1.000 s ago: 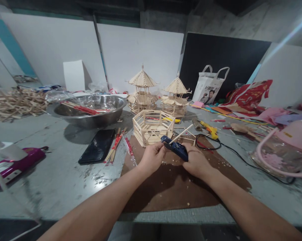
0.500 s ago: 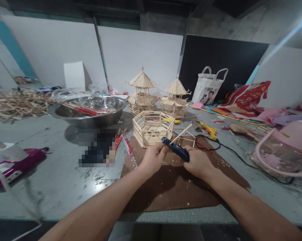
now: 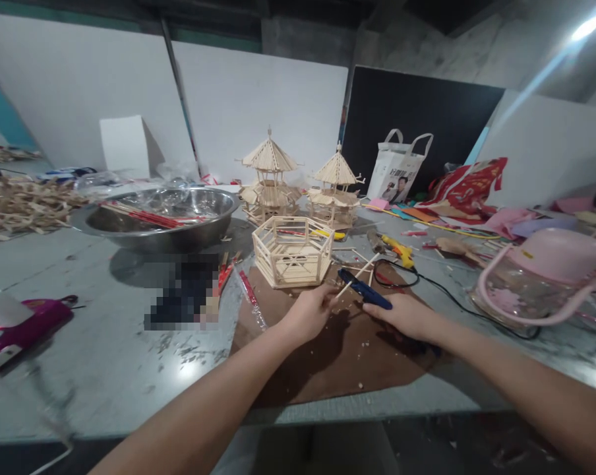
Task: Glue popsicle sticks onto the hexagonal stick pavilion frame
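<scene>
My left hand [image 3: 314,313] pinches the near end of a thin wooden stick [image 3: 362,268], which slants up to the right. In my right hand [image 3: 404,316] are dark blue-handled pliers [image 3: 364,290], their handles spread apart. The pliers' head lies across the stick, just beyond my left fingers; its jaws are too small to make out. Just behind my left hand stands a six-sided wooden stick frame [image 3: 294,254] with railing-like sides. Beneath both hands is a brown mat [image 3: 322,369] strewn with small pale bits.
Two stick pagodas [image 3: 269,165] stand behind the frame. A steel basin [image 3: 154,227] holds red-wrapped sticks at left. To the right are a yellow glue gun [image 3: 397,251] with a black cord, and a pink-lidded clear container [image 3: 535,284]. A white bag [image 3: 397,168] stands further back.
The pliers' handles have spread apart, and my right hand has shifted right of my left. The stick is now tilted lower. The whole view has swung slightly right.
</scene>
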`<state>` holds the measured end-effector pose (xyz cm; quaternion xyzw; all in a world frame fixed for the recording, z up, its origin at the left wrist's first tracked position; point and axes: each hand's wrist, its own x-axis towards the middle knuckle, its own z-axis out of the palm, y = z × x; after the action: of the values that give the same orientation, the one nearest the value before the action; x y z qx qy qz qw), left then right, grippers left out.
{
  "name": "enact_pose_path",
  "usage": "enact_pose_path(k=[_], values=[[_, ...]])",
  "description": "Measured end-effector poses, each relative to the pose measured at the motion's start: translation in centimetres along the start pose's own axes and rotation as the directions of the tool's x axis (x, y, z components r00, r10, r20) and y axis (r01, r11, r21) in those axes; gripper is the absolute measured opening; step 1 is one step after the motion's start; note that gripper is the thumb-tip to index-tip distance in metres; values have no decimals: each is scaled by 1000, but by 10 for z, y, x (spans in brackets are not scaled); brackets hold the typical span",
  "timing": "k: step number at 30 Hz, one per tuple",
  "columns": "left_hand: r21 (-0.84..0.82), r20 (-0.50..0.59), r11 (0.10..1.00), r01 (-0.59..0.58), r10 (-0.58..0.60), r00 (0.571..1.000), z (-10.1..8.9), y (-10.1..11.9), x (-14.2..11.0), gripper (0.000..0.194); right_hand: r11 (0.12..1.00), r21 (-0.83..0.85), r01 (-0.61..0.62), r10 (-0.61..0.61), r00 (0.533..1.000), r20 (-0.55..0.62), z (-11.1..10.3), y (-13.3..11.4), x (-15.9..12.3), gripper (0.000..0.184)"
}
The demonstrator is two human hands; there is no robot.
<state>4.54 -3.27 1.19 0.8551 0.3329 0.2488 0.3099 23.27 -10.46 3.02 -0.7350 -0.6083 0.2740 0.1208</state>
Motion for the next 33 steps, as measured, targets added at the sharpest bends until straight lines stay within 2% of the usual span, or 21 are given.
enact_pose_path(k=[3,6,10,16,23,28,31,33], values=[[87,77,995,-39,33,996,4,-3,0,24,981,147,-123,108,989,105,2,9,2,45],[170,116,984,-43,23,993,6,-5,0,25,955,230,-187,150,974,170,6,11,9,40],[309,136,951,25,-70,988,10,-6,1,29,948,223,-229,185,962,200,6,8,14,36],[437,158,898,61,-143,977,12,-5,1,31,942,191,-276,232,947,222,6,8,14,35],[443,165,895,51,-137,977,12,-6,1,31,939,172,-297,256,941,223,8,7,16,36],[401,152,914,63,-134,979,12,-8,1,29,939,117,-323,309,943,120,7,9,22,42],[296,103,953,64,-98,990,11,-11,2,26,941,186,-284,251,951,181,0,9,24,45],[217,62,976,31,-46,997,9,-13,2,24,962,182,-205,186,976,116,-10,8,28,49]])
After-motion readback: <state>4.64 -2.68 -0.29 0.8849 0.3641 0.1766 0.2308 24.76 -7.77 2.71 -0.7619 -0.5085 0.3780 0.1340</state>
